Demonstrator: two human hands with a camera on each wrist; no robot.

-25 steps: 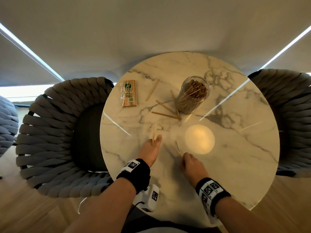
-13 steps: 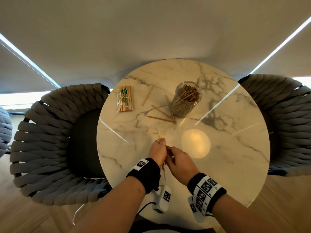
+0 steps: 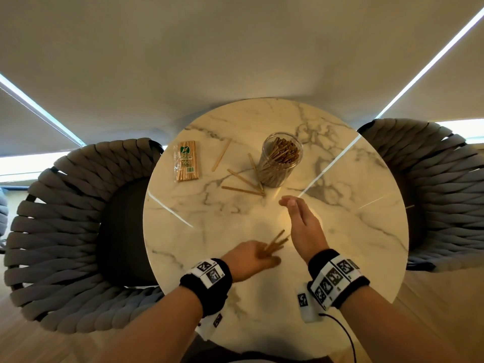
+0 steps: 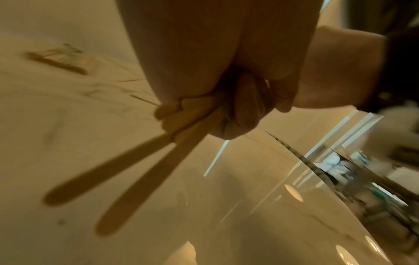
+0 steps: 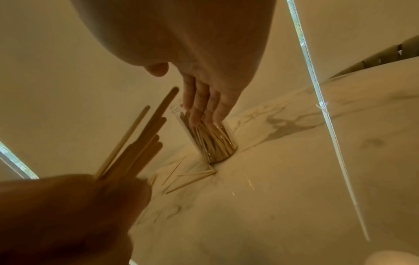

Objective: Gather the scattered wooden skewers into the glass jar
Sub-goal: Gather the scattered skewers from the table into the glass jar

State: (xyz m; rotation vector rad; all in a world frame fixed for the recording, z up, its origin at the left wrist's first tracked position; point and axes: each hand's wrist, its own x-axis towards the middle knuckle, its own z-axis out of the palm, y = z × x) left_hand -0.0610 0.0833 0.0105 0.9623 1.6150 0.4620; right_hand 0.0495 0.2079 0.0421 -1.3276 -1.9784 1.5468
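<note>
A clear glass jar [image 3: 280,159] packed with wooden skewers stands at the far middle of the round marble table [image 3: 340,231]. Loose skewers [image 3: 242,191] lie just left of its base, and one more [image 3: 222,158] lies further left. My left hand [image 3: 251,258] grips a small bunch of skewers [image 3: 275,243] near the table's front; the left wrist view shows fingers curled round the sticks [image 4: 145,172]. My right hand [image 3: 298,218] hovers with straight fingers and holds nothing, between the bunch and the jar [image 5: 206,136].
A sealed packet of sticks [image 3: 186,161] lies at the table's far left. Woven grey chairs stand at the left [image 3: 65,231] and at the right [image 3: 440,192] of the table. A bright lamp reflection sits under my right hand.
My hands came together and the right passed its skewer to the left. The right hand has since let go and moved forward toward the jar; the left hand drew back with the bunch.
</note>
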